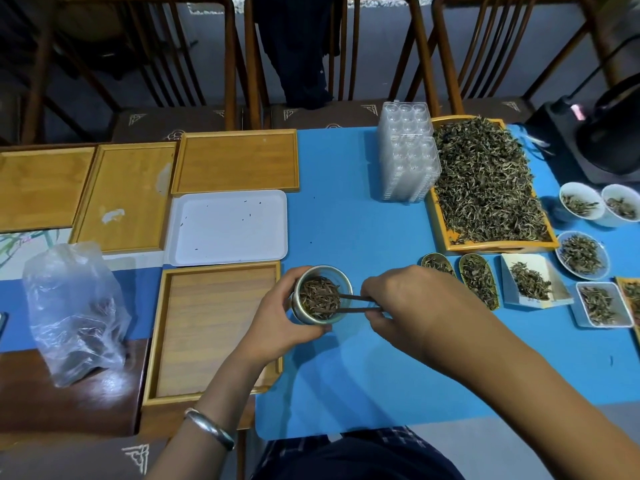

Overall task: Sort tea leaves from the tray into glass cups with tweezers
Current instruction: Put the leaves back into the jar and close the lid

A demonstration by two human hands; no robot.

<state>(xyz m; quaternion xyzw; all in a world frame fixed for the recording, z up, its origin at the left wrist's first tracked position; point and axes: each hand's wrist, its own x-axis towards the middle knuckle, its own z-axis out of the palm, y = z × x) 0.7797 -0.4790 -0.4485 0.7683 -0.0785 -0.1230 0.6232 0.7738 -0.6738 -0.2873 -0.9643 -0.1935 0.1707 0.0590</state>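
My left hand [277, 323] grips a small glass cup [313, 271] that is tilted toward me and holds brown tea leaves [318, 296]. My right hand [408, 299] pinches dark tweezers [356, 304] whose tips reach over the cup's rim into the leaves. A white tray [230, 226] with a few leaf specks lies just beyond the cup. At the back right a wooden tray [446, 233] is heaped with green tea leaves [485, 181].
Several empty wooden trays [235, 161] lie left and centre, one [214, 327] under my left wrist. A stack of clear plastic moulds [408, 150] stands beside the leaf tray. Small dishes of leaves [581, 254] line the right side. A crumpled plastic bag [72, 310] sits left; a black kettle [609, 133] far right.
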